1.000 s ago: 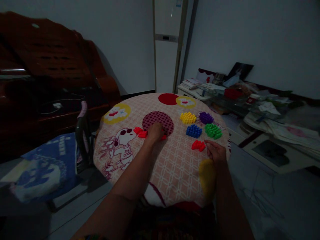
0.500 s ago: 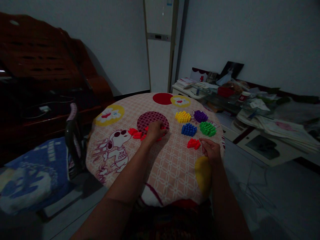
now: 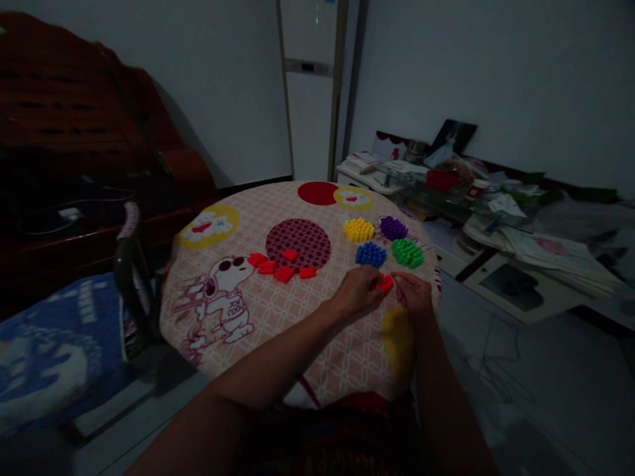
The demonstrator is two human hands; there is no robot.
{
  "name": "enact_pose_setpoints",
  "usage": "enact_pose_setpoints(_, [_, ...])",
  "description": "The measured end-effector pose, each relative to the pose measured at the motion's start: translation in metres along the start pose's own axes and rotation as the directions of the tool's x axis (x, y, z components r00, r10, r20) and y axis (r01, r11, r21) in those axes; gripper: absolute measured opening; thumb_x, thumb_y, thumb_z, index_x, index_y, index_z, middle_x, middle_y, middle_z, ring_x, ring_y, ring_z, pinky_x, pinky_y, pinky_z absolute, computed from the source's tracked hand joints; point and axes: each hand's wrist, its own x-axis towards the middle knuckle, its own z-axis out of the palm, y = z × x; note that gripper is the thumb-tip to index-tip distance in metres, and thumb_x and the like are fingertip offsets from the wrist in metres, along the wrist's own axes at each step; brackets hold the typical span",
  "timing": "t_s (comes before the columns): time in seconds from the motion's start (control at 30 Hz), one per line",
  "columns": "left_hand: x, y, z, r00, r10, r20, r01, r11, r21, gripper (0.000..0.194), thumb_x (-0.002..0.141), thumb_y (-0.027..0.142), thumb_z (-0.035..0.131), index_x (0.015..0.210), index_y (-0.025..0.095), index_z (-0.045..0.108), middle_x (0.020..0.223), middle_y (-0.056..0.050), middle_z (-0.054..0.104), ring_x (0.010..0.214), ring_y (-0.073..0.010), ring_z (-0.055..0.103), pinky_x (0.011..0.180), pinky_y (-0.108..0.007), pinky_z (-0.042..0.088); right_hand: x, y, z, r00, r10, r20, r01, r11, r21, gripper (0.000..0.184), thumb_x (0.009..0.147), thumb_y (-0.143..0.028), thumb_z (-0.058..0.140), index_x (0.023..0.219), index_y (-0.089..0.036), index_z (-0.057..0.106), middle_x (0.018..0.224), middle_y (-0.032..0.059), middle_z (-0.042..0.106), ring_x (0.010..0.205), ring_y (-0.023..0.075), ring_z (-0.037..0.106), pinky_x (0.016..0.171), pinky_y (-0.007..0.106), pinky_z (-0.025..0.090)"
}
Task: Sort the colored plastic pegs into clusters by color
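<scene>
My left hand (image 3: 358,289) has its fingers curled together at the left side of a small red cluster of plastic blocks (image 3: 385,283), closed on a red block its fingers mostly cover. From the right, my right hand (image 3: 415,292) meets the same cluster with thumb and forefinger pinched; what sits between them is too small to make out. Just beyond stand knobbly groups of blue blocks (image 3: 371,254), green blocks (image 3: 407,252), yellow blocks (image 3: 358,229) and purple blocks (image 3: 393,228). Several loose red blocks (image 3: 284,274) lie further left, around a dark dotted circle on the cloth.
A patterned cloth (image 3: 278,330) covers the round table. To the left are a chair with a blue cover (image 3: 54,350) and a wooden bench (image 3: 64,112). A cluttered low cabinet (image 3: 526,284) stands on the right, and a tall white unit (image 3: 310,119) behind.
My left hand has moved right, from the loose red blocks to the small red cluster beside my right hand. My right hand stays by that cluster. The view has shifted slightly.
</scene>
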Motion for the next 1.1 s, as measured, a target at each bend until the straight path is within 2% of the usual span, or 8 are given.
enact_pose_setpoints(0.27, [-0.005,-0.001,0.026,1.000,0.012,0.008,-0.013,0.992,0.123,0.015,0.096,0.028,0.052,0.096,0.017,0.063,0.096,-0.010,0.065,0.084,-0.0201,0.063,0.073,-0.031,0.049,0.002,0.003,-0.001,1.000,0.003,0.006,-0.003,1.000,-0.009,0.052,0.072,-0.058,0.074,0.096,-0.012,0.076,0.046,-0.0055,0.048,0.039,0.0083,0.037,0.038,0.022,0.025])
enact_pose_setpoints(0.5, [-0.009,0.002,0.028,1.000,-0.007,0.018,0.004,0.989,0.151,0.015,0.098,0.029,0.049,0.104,0.020,0.059,0.101,-0.010,0.065,0.087,-0.0206,0.063,0.072,-0.031,0.049,0.001,0.002,-0.002,0.999,-0.032,0.009,0.032,0.998,-0.049,0.050,0.075,-0.057,0.072,0.096,-0.012,0.076,0.047,-0.0047,0.050,0.040,0.0089,0.038,0.039,0.023,0.028])
enact_pose_setpoints(0.63, [-0.006,0.005,0.017,0.999,-0.033,-0.033,0.037,0.993,0.110,0.019,0.095,0.037,0.057,0.105,0.020,0.058,0.101,-0.008,0.065,0.090,-0.0210,0.063,0.075,-0.031,0.050,0.000,0.004,-0.003,1.000,-0.020,0.009,0.020,0.999,-0.040,0.052,0.074,-0.057,0.074,0.099,-0.011,0.076,0.046,-0.0043,0.050,0.039,0.0086,0.037,0.039,0.023,0.027])
enact_pose_setpoints(0.77, [0.006,-0.019,-0.024,0.975,-0.153,-0.164,0.174,0.977,0.122,0.014,0.093,0.030,0.060,0.101,0.018,0.062,0.099,-0.008,0.066,0.091,-0.0200,0.063,0.083,-0.032,0.050,0.001,0.010,-0.005,1.000,-0.002,-0.002,0.002,0.999,-0.033,0.051,0.075,-0.056,0.075,0.100,-0.011,0.077,0.047,-0.0041,0.051,0.039,0.0083,0.038,0.037,0.022,0.027])
enact_pose_setpoints(0.87, [0.004,-0.055,-0.074,0.893,-0.309,-0.327,0.390,0.894,0.219,0.016,0.092,0.024,0.059,0.104,0.016,0.065,0.110,-0.012,0.068,0.104,-0.0235,0.063,0.091,-0.035,0.049,0.001,0.014,-0.006,1.000,-0.016,-0.008,0.015,0.999,-0.038,0.053,0.075,-0.057,0.075,0.101,-0.011,0.077,0.048,-0.0036,0.052,0.038,0.0082,0.037,0.036,0.022,0.026])
enact_pose_setpoints(0.97, [-0.017,-0.096,-0.126,0.702,-0.513,-0.494,0.672,0.707,0.220,0.028,0.091,0.030,0.061,0.115,0.016,0.065,0.125,-0.016,0.065,0.112,-0.0287,0.061,0.093,-0.042,0.049,0.002,0.016,-0.006,1.000,-0.026,-0.009,0.026,0.999,-0.040,0.053,0.075,-0.058,0.075,0.100,-0.011,0.078,0.047,-0.0033,0.051,0.038,0.0079,0.037,0.036,0.022,0.026])
enact_pose_setpoints(1.0, [-0.027,-0.109,-0.141,0.626,-0.592,-0.508,0.752,0.630,0.193,0.029,0.090,0.032,0.062,0.114,0.016,0.065,0.121,-0.016,0.067,0.111,-0.0305,0.062,0.091,-0.044,0.049,0.003,0.016,-0.006,1.000,-0.024,-0.007,0.023,0.999,-0.042,0.053,0.075,-0.058,0.075,0.100,-0.011,0.078,0.047,-0.0033,0.051,0.037,0.0078,0.036,0.036,0.022,0.026])
enact_pose_setpoints(1.1, [-0.053,-0.140,-0.170,0.494,-0.735,-0.464,0.863,0.481,0.158,0.023,0.085,0.036,0.070,0.093,0.014,0.067,0.099,-0.017,0.072,0.103,-0.0335,0.064,0.085,-0.046,0.048,0.003,0.014,-0.005,1.000,-0.020,-0.013,0.019,0.999,-0.046,0.053,0.074,-0.058,0.075,0.100,-0.012,0.078,0.047,-0.0035,0.051,0.038,0.0078,0.036,0.036,0.022,0.025])
